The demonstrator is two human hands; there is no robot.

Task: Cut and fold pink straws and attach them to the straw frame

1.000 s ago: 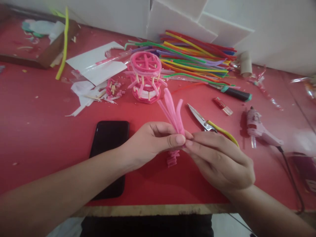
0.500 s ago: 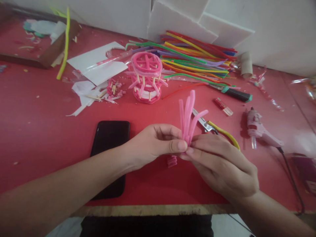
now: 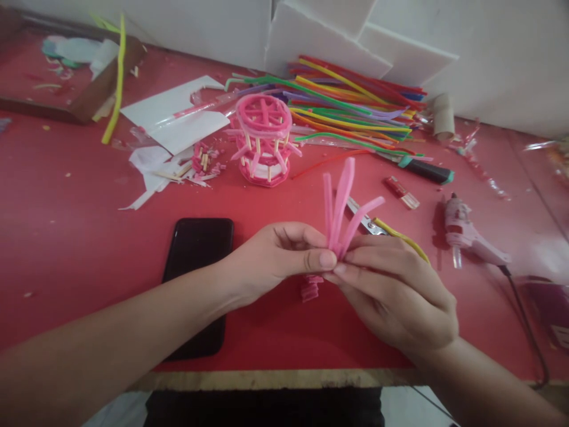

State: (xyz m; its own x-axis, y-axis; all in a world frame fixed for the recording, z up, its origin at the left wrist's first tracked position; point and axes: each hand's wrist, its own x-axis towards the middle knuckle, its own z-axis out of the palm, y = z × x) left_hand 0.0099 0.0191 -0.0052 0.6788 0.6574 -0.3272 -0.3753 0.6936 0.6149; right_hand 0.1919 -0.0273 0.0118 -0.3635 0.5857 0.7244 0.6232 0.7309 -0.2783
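Several pink pipe cleaners (image 3: 341,207) stand up in a fan between my hands, their lower ends hidden by my fingers. My left hand (image 3: 296,252) pinches them between thumb and fingers. From the other side my right hand (image 3: 395,284) grips the same bundle low down, its fingertips meeting the left thumb. Short cut pink pieces (image 3: 310,289) lie on the table just below. Behind the right hand are scissors (image 3: 368,222) with a yellow-wrapped handle, partly covered. Farther back stands a round pink pipe-cleaner structure (image 3: 264,139) with small wooden stick posts.
A black phone (image 3: 198,249) lies under my left forearm. Multicoloured pipe cleaners (image 3: 355,110) are heaped at the back. To the right are a utility knife (image 3: 429,170), a lighter (image 3: 401,193) and a corded glue gun (image 3: 471,231). White paper (image 3: 178,115) and scraps lie left.
The pink pipe cleaners have turned and spread apart, the right one leaning farther right. My right hand has shifted slightly left. The things on the table have stayed put.
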